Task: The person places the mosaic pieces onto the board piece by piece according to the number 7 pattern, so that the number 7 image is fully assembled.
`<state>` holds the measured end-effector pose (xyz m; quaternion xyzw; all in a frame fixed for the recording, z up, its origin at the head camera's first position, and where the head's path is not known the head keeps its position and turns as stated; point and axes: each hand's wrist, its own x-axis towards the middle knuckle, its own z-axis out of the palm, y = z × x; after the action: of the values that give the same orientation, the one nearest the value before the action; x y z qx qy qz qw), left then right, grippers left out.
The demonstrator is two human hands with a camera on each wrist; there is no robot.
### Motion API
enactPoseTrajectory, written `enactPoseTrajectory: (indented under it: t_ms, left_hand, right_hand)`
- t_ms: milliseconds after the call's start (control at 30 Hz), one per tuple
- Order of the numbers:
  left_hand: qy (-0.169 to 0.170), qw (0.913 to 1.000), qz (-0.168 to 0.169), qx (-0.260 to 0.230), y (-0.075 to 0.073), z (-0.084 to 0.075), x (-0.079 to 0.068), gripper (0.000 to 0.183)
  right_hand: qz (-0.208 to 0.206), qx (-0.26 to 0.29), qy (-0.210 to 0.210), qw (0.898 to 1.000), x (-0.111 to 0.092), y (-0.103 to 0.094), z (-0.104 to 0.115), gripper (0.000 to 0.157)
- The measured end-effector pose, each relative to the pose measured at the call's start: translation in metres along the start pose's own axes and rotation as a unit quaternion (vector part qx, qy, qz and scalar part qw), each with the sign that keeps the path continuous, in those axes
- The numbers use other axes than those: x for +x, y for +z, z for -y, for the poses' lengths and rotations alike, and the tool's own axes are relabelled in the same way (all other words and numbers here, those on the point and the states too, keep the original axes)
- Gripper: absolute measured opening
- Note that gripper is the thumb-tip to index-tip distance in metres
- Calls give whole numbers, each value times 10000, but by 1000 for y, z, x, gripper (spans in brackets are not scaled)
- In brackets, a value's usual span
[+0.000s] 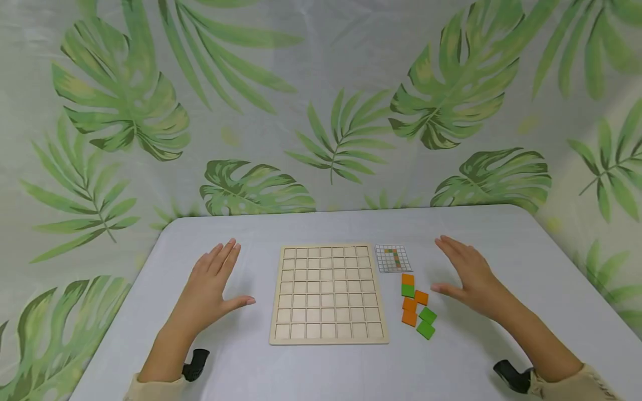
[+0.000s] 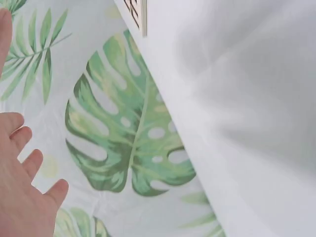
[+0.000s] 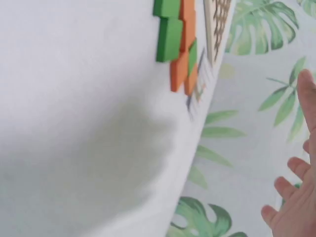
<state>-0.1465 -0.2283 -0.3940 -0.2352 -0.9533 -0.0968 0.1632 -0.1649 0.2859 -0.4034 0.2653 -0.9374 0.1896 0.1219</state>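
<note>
Four orange tiles (image 1: 409,318), three green tiles (image 1: 426,329), one board (image 1: 328,294), one card (image 1: 393,258).

Right fingers (image 3: 285,189) well apart from green tiles (image 3: 169,40) and orange tiles (image 3: 178,72) near a wooden board (image 3: 217,24)

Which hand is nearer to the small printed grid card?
Right. The right hand is just right of the grid card, not touching it; the left hand is farther off, left of the wooden board.
</note>
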Motion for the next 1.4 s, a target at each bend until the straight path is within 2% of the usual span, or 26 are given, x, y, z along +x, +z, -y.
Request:
enactPoseTrajectory:
  t_ms: [133, 267, 367, 467, 567, 767, 933, 1233, 1400]
  left_hand:
    - [-84, 9984, -131, -538, 15, -12, 3, 107]
    - [-254, 9906, -107, -1337, 29, -24, 5, 109]
    - [-417, 9768, 64, -2098, 39, -32, 6, 109]
    - [-619, 9562, 349, -2838, 46, -39, 7, 109]
    - [-784, 9408, 668, -3231, 53, -41, 7, 108]
    - [-1022, 9256, 1217, -3435, 66, -37, 4, 105]
    - [-1086, 9180, 1342, -3570, 76, -30, -4, 100]
    - [-737, 9201, 1515, -3537, 80, -22, -8, 89]
    - [-780, 9206, 1614, -3471, 81, -21, -8, 90]
  right_hand:
    - [416, 738, 469, 9953, -4, 15, 1, 82]
    - [669, 1270, 778, 9866, -9, 31, -2, 73]
    - [679, 1452, 730, 9844, -12, 42, -5, 67]
    - [600, 1536, 644, 9842, -13, 49, -6, 58]
    - [556, 1615, 660, 9831, -14, 54, -7, 48]
    - [678, 1619, 905, 9803, -16, 59, -9, 31]
    - [710, 1530, 935, 9812, -15, 60, -9, 22]
    - [836, 1403, 1002, 9815, -13, 56, -7, 23]
    - [922, 1413, 1113, 9794, -1, 51, -2, 26]
